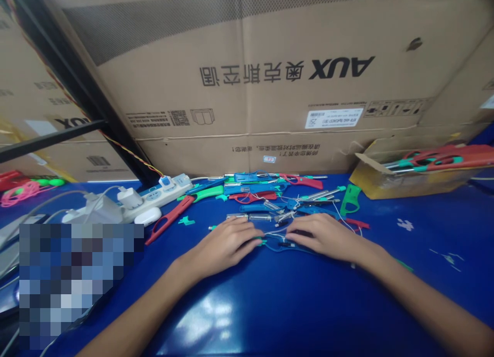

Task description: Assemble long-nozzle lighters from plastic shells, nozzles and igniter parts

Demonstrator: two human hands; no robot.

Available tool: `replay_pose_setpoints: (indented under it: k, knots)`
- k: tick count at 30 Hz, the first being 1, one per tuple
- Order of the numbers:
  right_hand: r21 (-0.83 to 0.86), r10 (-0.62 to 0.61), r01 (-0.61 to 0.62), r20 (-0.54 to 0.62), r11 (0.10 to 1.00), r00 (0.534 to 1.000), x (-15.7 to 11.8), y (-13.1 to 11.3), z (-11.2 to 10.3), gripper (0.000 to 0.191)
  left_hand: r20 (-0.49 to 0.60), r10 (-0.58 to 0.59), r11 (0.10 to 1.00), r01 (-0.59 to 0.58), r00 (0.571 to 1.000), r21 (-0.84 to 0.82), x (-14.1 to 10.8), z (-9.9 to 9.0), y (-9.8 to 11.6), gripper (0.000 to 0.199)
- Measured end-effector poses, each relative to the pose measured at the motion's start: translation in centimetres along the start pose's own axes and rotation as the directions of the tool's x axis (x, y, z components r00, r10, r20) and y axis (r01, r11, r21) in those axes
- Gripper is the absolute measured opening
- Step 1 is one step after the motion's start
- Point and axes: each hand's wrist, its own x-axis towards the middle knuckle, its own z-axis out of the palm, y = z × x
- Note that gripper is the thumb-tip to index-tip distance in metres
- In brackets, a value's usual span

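Backdrop: large cardboard panel (247,105), AUX print upside down, stands behind the work area. Below it, glossy blue tabletop (266,316).

Right rear: open carton (389,186) holding red-handled pieces with metal tubes. Left rear: white power strip (154,195) with chargers plugged in.

Hands, centre: left hand (227,244) palm down, fingers curled, thumb and forefinger drawn close at the left end of a blue casing (275,245). Right hand (318,234) arched over the casing's right part, fingers bent, thumb toward the middle. Cannot tell whether either grip is fully closed; fingertips are partly hidden.

Casing lies low over the tabletop between the two hands, partly covered by the right one. Just beyond the hands: a loose spread of casings, tubes and clear cylinders. Red casing (170,220) lies near the power strip; green casing (350,200) beside the carton.

Small items: black part (286,245) at the blue casing, thin white wire (272,235) between the hands, white scraps (405,224) to the right.
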Motion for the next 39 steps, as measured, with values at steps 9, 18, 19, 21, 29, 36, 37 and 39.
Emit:
replay_pose_setpoints:
  k: [9,18,19,21,29,36,37,39]
  knots:
    - [-0.025,0.015,-0.015,0.018,1.000,1.000,-0.05,-0.15,-0.17,0.026,0.013,-0.006,1.000,0.006,1.000,-0.007,0.01,-0.05,0.00,0.023]
    - [-0.021,0.014,-0.014,0.011,1.000,1.000,-0.05,-0.07,-0.08,0.025,0.026,-0.014,1.000,0.014,1.000,-0.001,-0.02,-0.26,0.22,0.023]
    - [-0.021,0.015,-0.015,0.012,1.000,1.000,-0.06,-0.03,-0.05,0.025,0.028,-0.016,1.000,0.016,0.999,-0.001,-0.03,-0.25,0.21,0.023]
    - [-0.018,0.016,-0.016,0.013,1.000,1.000,-0.07,0.02,0.01,0.025,0.033,-0.020,1.000,0.020,0.999,0.000,-0.05,-0.23,0.19,0.023]
    - [-0.021,0.018,-0.018,0.013,1.000,1.000,-0.11,0.05,0.00,0.027,0.052,-0.018,1.000,0.018,0.998,0.006,-0.06,-0.34,0.25,0.023]
    - [-0.039,0.034,-0.033,0.024,0.999,0.999,0.00,-0.02,-0.11,0.027,0.059,-0.021,1.000,0.020,0.998,0.012,-0.23,-0.36,0.31,0.023]
    - [-0.039,0.034,-0.033,0.023,0.999,0.999,0.03,-0.03,-0.10,0.026,0.064,-0.025,1.000,0.024,0.998,0.014,-0.25,-0.37,0.33,0.023]
    - [-0.037,0.035,-0.035,0.020,0.999,0.999,0.06,-0.03,-0.08,0.027,0.073,-0.034,0.999,0.032,0.997,0.019,-0.27,-0.42,0.41,0.023]
